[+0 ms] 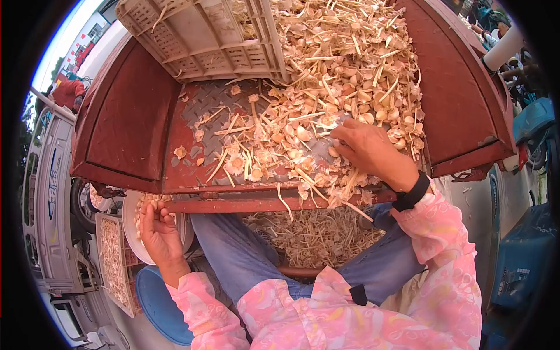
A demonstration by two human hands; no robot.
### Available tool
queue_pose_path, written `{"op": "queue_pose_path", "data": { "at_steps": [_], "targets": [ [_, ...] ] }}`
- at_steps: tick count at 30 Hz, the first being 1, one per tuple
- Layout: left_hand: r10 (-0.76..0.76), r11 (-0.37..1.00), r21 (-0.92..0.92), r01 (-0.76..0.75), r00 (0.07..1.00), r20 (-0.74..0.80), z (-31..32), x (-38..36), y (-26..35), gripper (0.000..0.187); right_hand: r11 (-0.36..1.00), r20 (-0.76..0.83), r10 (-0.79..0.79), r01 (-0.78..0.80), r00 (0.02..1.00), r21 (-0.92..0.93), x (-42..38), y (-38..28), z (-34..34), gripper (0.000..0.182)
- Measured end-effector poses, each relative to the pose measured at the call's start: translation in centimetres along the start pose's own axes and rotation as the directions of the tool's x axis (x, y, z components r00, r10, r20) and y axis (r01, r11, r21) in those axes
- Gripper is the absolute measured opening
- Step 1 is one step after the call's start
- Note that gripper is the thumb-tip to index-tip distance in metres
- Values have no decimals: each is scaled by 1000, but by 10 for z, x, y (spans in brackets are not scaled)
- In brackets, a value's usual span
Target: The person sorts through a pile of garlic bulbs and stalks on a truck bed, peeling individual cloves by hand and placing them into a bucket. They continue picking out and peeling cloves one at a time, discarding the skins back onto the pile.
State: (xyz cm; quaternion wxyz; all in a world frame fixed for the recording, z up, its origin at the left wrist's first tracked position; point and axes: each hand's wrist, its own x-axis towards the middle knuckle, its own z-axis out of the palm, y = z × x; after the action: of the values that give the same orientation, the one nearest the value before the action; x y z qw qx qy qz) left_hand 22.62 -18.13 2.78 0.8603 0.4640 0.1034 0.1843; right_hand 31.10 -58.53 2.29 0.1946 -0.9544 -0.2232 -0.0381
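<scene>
A heap of garlic cloves, dry skins and stems [356,52] covers much of a red metal cart bed [204,157]. At the near right part of this heap is my right hand [370,149], its fingers bent down and pinched together among the cloves; what lies between them is hidden. My left hand [160,233] is over the rim of a white bucket [188,233] of garlic cloves, below the cart's front edge. Its fingers are curled in close to the thumb, and I cannot make out anything held there.
A pale plastic crate [198,41] leans tilted on the cart's left side. Red side panels [461,87] flank the bed. At lower left are a crate of garlic [114,251] and a blue basin or lid [157,303]. Stems and skins [321,236] cover the ground between my legs.
</scene>
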Motion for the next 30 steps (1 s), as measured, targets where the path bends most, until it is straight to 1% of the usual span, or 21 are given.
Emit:
{"op": "queue_pose_path", "data": {
  "at_steps": [1, 2, 3, 4, 6, 7, 8, 9, 10, 11, 13, 15, 16, 19, 22, 25, 27, 28, 29, 30],
  "targets": [
    [-17, 999, -39, 17, 1000, -16, 0, 0, 5, 13, 999, 36, 7, -6, 999, -45, 2, -1, 4, 13],
    [-117, 988, -102, 120, 993, 31, 1, -3, 1, 14, 996, 74, 11, -4, 997, -95, 4, -1, 7, 13],
    [-209, 961, -165, 220, 975, 80, 21, -12, -8, 15, 989, 114, 10, 7, 993, -147, 7, -2, 8, 13],
    [-292, 922, -225, 316, 947, 135, 40, -22, -19, 16, 987, 101, -4, 20, 995, -161, 7, -2, 9, 13],
    [-484, 796, -273, 540, 839, 249, 78, -36, -45, 17, 1000, 15, -14, 14, 1000, -12, 3, -1, 13, 15],
    [-527, 748, -271, 606, 790, 314, 91, -42, -58, 18, 998, -26, -12, 14, 1000, 61, 1, 0, 13, 15],
    [-523, 756, -206, 622, 762, 381, 102, -47, -75, 19, 974, 27, -42, 35, 999, 223, 0, 1, 7, 17],
    [-544, 781, -94, 617, 746, 384, 117, -54, -86, 24, 927, 40, -11, -5, 999, 376, -1, -2, 2, 17],
    [-583, 785, 32, 618, 721, 375, 131, -59, -96, 27, 852, 60, 16, -45, 998, 521, -4, -7, -1, 18],
    [-601, 766, 42, 641, 693, 398, 139, -61, -106, 28, 751, 86, 41, -88, 995, 655, -6, -10, -1, 18],
    [-642, 724, 82, 685, 627, 441, 149, -62, -124, 29, 698, 42, -20, -16, 999, 716, -10, -13, 1, 20],
    [-642, 713, 64, 699, 613, 460, 158, -62, -131, 29, 662, 19, -76, 36, 997, 748, -13, -19, -4, 20],
    [-642, 706, 55, 706, 606, 470, 160, -62, -132, 28, 685, 12, -68, 38, 998, 728, -14, -22, -4, 22],
    [-604, 740, -2, 673, 664, 441, 160, -63, -137, 26, 726, -75, -145, 157, 987, 669, -14, -23, -4, 19],
    [-601, 707, -88, 702, 662, 448, 154, -63, -140, 24, 692, -144, -199, 243, 969, 680, -13, -24, -1, 12],
    [-553, 738, -84, 670, 671, 494, 152, -71, -121, 21, 646, -205, 9, 150, 979, 749, -9, -14, -2, 6],
    [-479, 715, -2, 699, 492, 727, 152, -87, -84, 20, 799, -156, 16, 81, 988, 595, -4, 2, -7, 9],
    [-329, 791, 5, 612, 418, 847, 162, -99, -63, 17, 857, -124, 23, 44, 992, 514, -3, 9, -7, 10],
    [-180, 856, -11, 517, 317, 931, 173, -110, -47, 15, 903, -86, 27, 13, 996, 430, -2, 10, -4, 11],
    [-88, 825, -32, 564, 184, 979, 178, -118, -41, 16, 925, -82, -17, 46, 997, 376, -1, 7, 0, 12]
  ]
}}
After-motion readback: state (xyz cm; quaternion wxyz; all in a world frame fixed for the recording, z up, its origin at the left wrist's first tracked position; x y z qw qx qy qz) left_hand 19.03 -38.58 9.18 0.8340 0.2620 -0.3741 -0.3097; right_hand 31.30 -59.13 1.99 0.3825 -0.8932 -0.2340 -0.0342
